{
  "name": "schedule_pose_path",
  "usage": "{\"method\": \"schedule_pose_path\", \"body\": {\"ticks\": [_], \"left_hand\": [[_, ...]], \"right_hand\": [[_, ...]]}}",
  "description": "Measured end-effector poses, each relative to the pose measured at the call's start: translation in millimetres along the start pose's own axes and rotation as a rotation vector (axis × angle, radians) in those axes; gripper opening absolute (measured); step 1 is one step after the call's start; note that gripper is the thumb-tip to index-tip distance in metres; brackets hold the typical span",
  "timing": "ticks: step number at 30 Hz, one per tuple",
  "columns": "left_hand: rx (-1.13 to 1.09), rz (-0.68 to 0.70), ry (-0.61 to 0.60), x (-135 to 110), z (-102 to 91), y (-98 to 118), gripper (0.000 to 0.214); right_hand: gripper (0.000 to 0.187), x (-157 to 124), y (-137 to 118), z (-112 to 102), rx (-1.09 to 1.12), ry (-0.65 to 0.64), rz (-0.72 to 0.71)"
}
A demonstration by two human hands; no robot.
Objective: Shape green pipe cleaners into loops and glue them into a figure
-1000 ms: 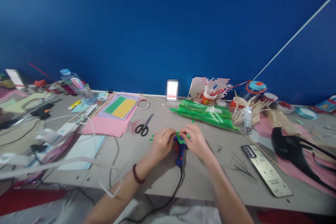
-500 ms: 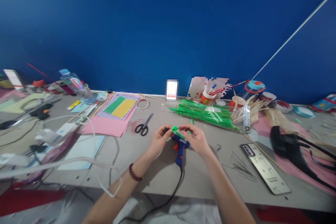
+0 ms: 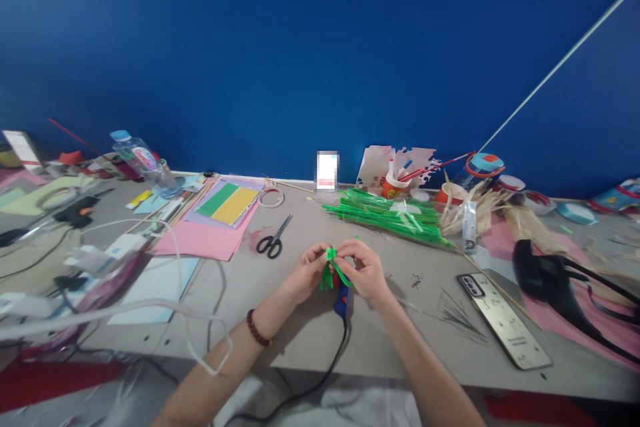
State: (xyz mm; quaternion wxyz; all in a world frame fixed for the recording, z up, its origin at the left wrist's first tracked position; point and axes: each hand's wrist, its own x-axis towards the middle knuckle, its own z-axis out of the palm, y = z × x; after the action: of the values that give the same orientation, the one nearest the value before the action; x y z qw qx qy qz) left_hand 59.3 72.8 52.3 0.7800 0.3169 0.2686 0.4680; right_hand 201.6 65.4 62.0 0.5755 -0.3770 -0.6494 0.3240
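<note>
Low over the middle of the table, my left hand (image 3: 311, 271) pinches a small green pipe-cleaner piece (image 3: 327, 275), bunched at the top with loose ends hanging down. My right hand (image 3: 364, 268) grips a strand of the same piece, its fingertips meeting those of the left. Beneath both hands lies a blue hot glue gun (image 3: 342, 299); its front is hidden, and its black cord runs toward my lap. Behind them is a bundle of green pipe cleaners (image 3: 390, 215) in clear wrapping. Black scissors (image 3: 274, 240) lie left of my hands.
To the left are pink paper (image 3: 200, 240), a roll of tape (image 3: 271, 197), a tilted bottle (image 3: 143, 159) and white chargers with cables (image 3: 93, 257). A phone (image 3: 505, 321) lies on the right, beside a black strapped object (image 3: 545, 287). A cup of pens (image 3: 395, 185) stands at the back.
The green piece has been turned, so its loose ends now hang below my fingers. Both hands have come slightly nearer and closer together, covering the glue gun's front.
</note>
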Motion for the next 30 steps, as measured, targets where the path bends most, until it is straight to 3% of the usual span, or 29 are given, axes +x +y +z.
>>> {"method": "schedule_pose_path", "body": {"ticks": [4, 6, 11, 13, 17, 22, 30], "left_hand": [[0.025, 0.002, 0.025, 2, -0.7, 0, 0.031], [0.139, 0.077, 0.065, 3, -0.7, 1, 0.027], [0.658, 0.541, 0.239, 1, -0.6, 2, 0.019], [0.801, 0.620, 0.224, -1, -1.2, 2, 0.018], [0.829, 0.613, 0.209, -1, -3.2, 0, 0.011], [0.601, 0.465, 0.254, 2, -1.5, 0, 0.017], [0.349, 0.302, 0.194, 2, 5.9, 6, 0.027]], "right_hand": [[0.007, -2, 2, 3, 0.041, 0.020, 0.008], [0.010, -3, 4, 4, 0.064, 0.048, 0.063], [0.016, -6, 10, 4, 0.144, 0.187, 0.273], [0.016, -6, 10, 5, 0.139, 0.189, 0.309], [0.015, -7, 11, 7, 0.158, 0.136, 0.356], [0.017, -5, 14, 6, 0.257, 0.071, 0.399], [0.010, -3, 11, 6, 0.085, 0.035, 0.225]]}}
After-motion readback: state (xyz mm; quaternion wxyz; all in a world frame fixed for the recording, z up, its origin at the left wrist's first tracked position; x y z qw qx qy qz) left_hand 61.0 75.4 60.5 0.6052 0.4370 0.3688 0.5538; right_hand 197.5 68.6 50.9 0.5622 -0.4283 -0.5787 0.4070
